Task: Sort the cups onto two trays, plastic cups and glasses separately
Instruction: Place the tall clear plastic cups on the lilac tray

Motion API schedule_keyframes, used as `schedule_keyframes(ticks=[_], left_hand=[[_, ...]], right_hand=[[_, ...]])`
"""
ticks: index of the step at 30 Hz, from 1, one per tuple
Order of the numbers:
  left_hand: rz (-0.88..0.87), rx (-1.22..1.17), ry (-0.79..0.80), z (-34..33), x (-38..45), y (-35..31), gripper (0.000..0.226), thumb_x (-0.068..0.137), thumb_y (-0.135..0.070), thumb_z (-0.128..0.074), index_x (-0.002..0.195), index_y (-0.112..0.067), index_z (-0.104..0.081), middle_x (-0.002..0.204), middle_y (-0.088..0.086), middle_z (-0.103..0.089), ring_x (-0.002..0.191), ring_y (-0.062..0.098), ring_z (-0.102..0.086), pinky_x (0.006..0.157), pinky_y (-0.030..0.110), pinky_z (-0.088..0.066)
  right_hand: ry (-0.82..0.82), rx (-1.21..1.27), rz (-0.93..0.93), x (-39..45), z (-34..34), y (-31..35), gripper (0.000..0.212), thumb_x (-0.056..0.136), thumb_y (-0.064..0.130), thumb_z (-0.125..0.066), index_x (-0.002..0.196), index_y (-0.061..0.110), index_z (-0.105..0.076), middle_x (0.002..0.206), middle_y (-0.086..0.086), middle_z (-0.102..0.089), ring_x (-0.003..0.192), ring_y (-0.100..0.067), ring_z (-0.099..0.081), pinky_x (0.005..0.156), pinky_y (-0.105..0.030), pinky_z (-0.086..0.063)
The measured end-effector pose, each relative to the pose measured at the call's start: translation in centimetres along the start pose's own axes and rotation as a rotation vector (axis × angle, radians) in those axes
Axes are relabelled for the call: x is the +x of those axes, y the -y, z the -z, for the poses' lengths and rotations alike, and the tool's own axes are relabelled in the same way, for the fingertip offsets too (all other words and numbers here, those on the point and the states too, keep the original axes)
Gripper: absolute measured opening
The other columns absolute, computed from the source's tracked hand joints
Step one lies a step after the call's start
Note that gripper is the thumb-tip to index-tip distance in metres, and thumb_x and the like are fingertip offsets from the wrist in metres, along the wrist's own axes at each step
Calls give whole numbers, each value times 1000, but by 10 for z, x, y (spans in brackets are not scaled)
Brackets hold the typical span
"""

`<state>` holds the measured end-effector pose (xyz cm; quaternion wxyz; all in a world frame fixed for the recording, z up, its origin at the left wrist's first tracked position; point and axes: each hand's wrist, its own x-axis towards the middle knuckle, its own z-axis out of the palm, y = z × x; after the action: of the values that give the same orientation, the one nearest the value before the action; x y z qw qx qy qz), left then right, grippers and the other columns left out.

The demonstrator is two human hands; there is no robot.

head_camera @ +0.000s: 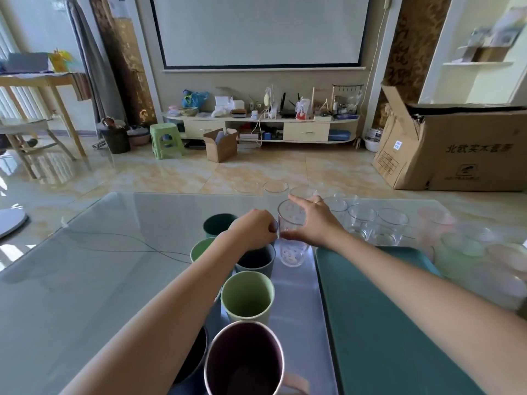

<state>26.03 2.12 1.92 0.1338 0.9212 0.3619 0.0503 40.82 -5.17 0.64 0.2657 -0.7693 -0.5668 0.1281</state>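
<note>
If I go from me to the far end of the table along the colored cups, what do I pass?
purple cup → light green cup → dark grey-blue cup, with the left hand over it → dark teal cup

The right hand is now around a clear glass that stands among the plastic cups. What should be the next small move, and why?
Probably lift the spotted glass straight up with the right hand and carry it right to the green tray, which looks bare. It appears to sit stacked on another glass beside the plastic cups, while the left hand rests at a dark cup.
</note>
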Motion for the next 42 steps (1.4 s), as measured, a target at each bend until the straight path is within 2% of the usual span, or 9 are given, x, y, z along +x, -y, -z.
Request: schedule_keyframes(ticks=[5, 13, 19, 22, 24, 27, 32, 38, 42], left_hand=[[49, 45, -57, -11, 11, 4, 12, 79, -15, -59, 76, -10, -69, 80, 10, -67, 77, 31, -63, 63, 32, -50], [88, 57, -89, -15, 7, 0, 16, 85, -19, -55, 83, -13, -70, 83, 8, -65, 78, 30, -62, 60, 29, -44], [101, 33, -191, 5, 4, 1, 23, 92, -19, -45, 85, -11, -65, 89, 10, -68, 76, 28, -62, 60, 31, -45], [96, -12, -340, 16, 11, 12, 26, 89, -9, -45, 106, -15, -65, 108, 7, -67, 91, 26, -63, 73, 35, -54], [87, 2, -376, 21, 21, 24, 36, 85, -3, -49, 118, -15, -58, 122, 8, -61, 102, 28, -60, 77, 38, -53], [70, 36, -302, 28, 46, 43, 62, 77, -2, -62, 134, -17, -41, 138, 11, -43, 118, 31, -47, 88, 45, -49], [192, -41, -34, 31, 85, 63, 108, 64, -21, -84, 147, -25, -16, 150, 15, -23, 135, 36, -28, 109, 49, -32], [212, -263, 18, 22, 106, 79, 98, 67, -22, -83, 144, -24, -23, 149, 13, -30, 133, 31, -34, 108, 44, -34], [259, -490, -98, 12, 111, 75, 78, 66, -20, -83, 131, -20, -39, 132, 17, -48, 99, 25, -50, 75, 33, -47]], right_hand=[[17, -16, -2, 6, -5, -2, 101, 68, 48, -79, 149, 31, -23, 135, -11, -33, 130, -28, -34, 109, -38, -35], [77, -114, 4, 5, -3, -3, 102, 71, 57, -73, 151, 32, -14, 138, -9, -29, 128, -28, -29, 106, -39, -35], [52, -150, 24, 3, 17, 1, 83, 78, 81, -27, 145, 34, -33, 152, -4, -30, 140, -30, -23, 108, -51, -28], [-123, 4, 84, 11, 33, -6, 48, 91, 54, -35, 125, 25, -53, 124, -8, -60, 113, -33, -56, 89, -47, -52], [-164, -122, 58, 26, 45, -13, 32, 93, 25, -47, 124, 24, -52, 117, -7, -62, 105, -29, -59, 82, -40, -51], [-50, -403, -1, 55, 58, -20, 56, 84, 19, -56, 136, 31, -37, 135, -6, -51, 121, -28, -45, 86, -37, -39], [325, -501, -45, 96, 59, -15, 103, 75, 39, -76, 151, 31, -6, 156, -10, -22, 141, -35, -21, 112, -48, -24], [489, -446, -60, 130, 37, -25, 118, 62, 46, -82, 151, 33, -5, 160, -5, -11, 144, -32, -20, 115, -50, -25], [409, -494, -33, 131, 29, -31, 101, 65, 45, -82, 146, 29, -23, 151, -11, -32, 131, -33, -39, 101, -42, -38]])
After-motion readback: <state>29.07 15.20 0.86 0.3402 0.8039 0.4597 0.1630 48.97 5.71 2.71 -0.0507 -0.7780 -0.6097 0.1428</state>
